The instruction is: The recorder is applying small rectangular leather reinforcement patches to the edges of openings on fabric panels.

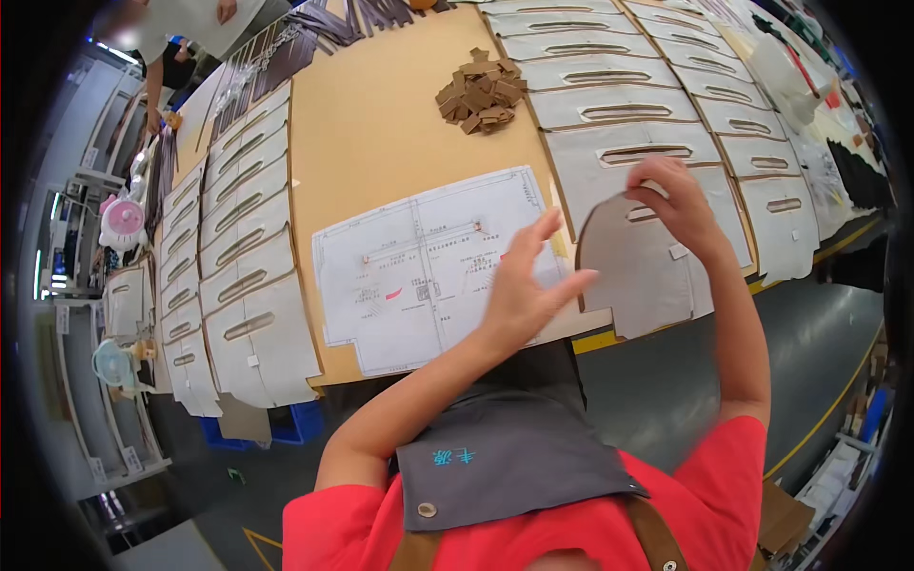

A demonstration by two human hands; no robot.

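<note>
My right hand (674,202) pinches the upper edge of a light grey panel (628,266) with a rounded dark edge. The panel is lifted and curved at the table's front edge, over the nearest piece of a row of similar slotted panels. It looks like fabric or leather. My left hand (524,290) is raised with thumb and fingers spread, holding nothing. Below and beside it lies a white printed pattern sheet (381,295), notched at its lower left corner and partly hidden by my left hand and forearm.
Overlapping slotted panels (252,285) cover the table's left side, and more such rows (619,138) run along the right. A heap of small brown pieces (483,93) lies beyond the sheet on the tan tabletop (371,124). Another person (186,24) stands at the far left.
</note>
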